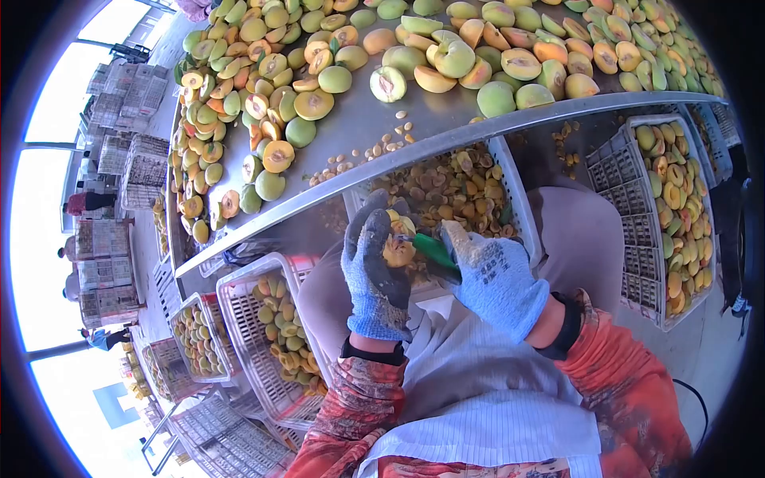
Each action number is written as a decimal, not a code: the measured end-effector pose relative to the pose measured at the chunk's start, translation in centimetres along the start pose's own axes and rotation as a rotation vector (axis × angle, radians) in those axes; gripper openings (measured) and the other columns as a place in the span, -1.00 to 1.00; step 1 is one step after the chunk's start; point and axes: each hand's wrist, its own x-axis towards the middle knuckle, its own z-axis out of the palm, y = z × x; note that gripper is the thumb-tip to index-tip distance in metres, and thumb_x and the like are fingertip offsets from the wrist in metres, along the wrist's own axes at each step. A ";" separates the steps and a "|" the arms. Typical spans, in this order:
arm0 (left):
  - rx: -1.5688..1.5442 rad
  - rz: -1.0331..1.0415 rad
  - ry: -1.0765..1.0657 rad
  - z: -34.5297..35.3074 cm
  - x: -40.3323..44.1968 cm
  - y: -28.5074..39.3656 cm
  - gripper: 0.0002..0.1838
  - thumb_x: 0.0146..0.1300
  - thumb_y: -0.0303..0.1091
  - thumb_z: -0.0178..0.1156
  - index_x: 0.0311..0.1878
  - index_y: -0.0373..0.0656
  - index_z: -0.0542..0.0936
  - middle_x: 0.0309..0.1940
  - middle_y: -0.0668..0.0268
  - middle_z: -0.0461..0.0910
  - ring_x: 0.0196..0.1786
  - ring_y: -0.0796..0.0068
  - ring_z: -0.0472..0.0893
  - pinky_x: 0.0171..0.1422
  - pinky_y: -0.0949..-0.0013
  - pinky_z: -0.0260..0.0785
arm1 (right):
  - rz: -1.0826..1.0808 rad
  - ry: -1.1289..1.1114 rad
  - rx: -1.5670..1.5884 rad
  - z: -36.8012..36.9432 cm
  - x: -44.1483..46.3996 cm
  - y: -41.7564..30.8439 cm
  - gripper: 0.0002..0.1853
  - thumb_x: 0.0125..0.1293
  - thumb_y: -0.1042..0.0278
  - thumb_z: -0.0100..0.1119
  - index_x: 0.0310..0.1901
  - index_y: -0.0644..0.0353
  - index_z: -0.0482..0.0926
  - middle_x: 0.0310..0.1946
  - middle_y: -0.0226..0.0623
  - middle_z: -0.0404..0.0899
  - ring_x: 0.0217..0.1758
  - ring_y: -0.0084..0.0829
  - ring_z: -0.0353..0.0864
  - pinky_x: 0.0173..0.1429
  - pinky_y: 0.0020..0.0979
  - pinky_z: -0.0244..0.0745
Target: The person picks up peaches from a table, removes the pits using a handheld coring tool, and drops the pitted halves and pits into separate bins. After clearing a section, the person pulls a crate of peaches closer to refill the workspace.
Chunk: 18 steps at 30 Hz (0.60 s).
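Note:
My left hand, in a blue and grey work glove, is wrapped round a yellow-orange fruit half with its cut side showing. My right hand, in a matching glove, grips a green-handled tool. The tool's tip touches the cut face of the fruit. Both hands are above my lap, over the near edge of a crate that holds brown and yellow fruit scraps. The exact shape of the tool's tip is too small to make out.
A metal table with a raised rim bears many halved fruits and loose pits. Fruit-filled crates stand at the right and at the left. Stacked crates and a few distant people are at the far left.

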 end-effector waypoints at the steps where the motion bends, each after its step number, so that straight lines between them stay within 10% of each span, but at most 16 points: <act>1: 0.002 -0.003 0.000 0.1 -0.1 -0.4 -0.71 0.30 -0.33 0.05 0.02 -0.27 0.48 -0.12 0.19 0.53 -0.20 0.40 0.58 -0.17 0.34 0.52 | 0.004 -0.001 0.001 0.1 -0.3 -0.6 -0.41 0.07 0.19 0.26 0.08 0.37 0.36 -0.48 -0.12 0.58 -0.50 -0.21 0.61 -0.42 -0.29 0.50; 7: 0.340 0.309 0.043 -0.6 0.0 -2.1 -0.68 0.31 -0.35 0.07 0.04 -0.37 0.47 -0.16 0.18 0.58 -0.17 0.43 0.60 -0.15 0.47 0.50 | 0.130 -0.201 0.216 0.4 -1.1 -1.6 -0.53 0.09 0.26 0.13 0.00 0.37 0.36 -0.46 0.01 0.57 -0.39 -0.08 0.62 -0.30 -0.17 0.50; 15: 0.581 -0.289 -0.203 -1.2 2.5 2.4 -0.74 0.13 -0.39 0.18 -0.19 -0.41 0.58 -0.39 0.24 0.61 -0.39 0.57 0.57 -0.36 0.59 0.39 | 0.303 -0.629 0.705 -2.6 1.9 0.0 -0.56 0.09 0.30 0.22 -0.05 0.35 0.33 -0.54 -0.14 0.50 -0.63 -0.37 0.53 -0.53 -0.41 0.44; 18: 0.702 -0.182 -0.208 -0.8 2.5 2.7 -0.77 0.20 -0.45 0.13 -0.13 -0.41 0.58 -0.38 0.25 0.62 -0.43 0.60 0.55 -0.38 0.57 0.42 | 0.458 -0.765 0.911 -2.6 2.4 0.0 -0.61 0.11 0.33 0.21 -0.10 0.30 0.33 -0.57 -0.27 0.45 -0.69 -0.54 0.45 -0.65 -0.49 0.35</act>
